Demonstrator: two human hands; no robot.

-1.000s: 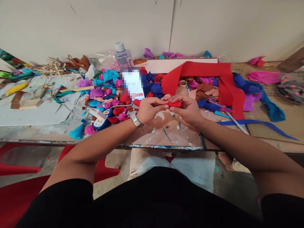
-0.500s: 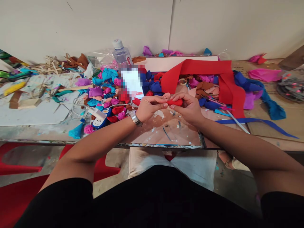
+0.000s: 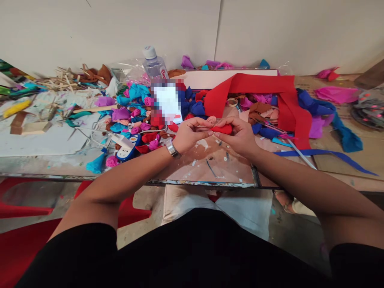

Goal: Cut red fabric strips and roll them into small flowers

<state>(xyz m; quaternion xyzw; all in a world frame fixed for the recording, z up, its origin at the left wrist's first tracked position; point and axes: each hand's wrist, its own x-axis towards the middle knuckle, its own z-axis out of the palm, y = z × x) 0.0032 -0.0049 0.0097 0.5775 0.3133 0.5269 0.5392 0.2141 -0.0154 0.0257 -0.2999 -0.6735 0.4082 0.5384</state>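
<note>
A small rolled piece of red crepe paper (image 3: 224,129) is held between my two hands above the table's front part. My right hand (image 3: 241,135) curls round it from the right, thumb underneath and fingers on top. At its left end, my left hand (image 3: 189,137) is closed in a pinch, thumb and fingertips meeting the paper; a silver watch (image 3: 172,149) sits on that wrist. Just behind the hands lies a long red crepe paper strip (image 3: 258,83), folded over a heap of coloured scraps. A phone (image 3: 169,103) with a lit, blurred screen stands behind my left hand.
Crumpled paper flowers (image 3: 139,93) crowd the left of the hands, beside a blue-and-white power socket (image 3: 127,149) with cables. A water bottle (image 3: 156,69) stands behind the phone. To the right are a blue strip (image 3: 325,153) and a tape roll (image 3: 232,103) behind the hands.
Both hands stay in almost the same place, with slight finger shifts on the red paper. The whole view has shifted very slightly.
</note>
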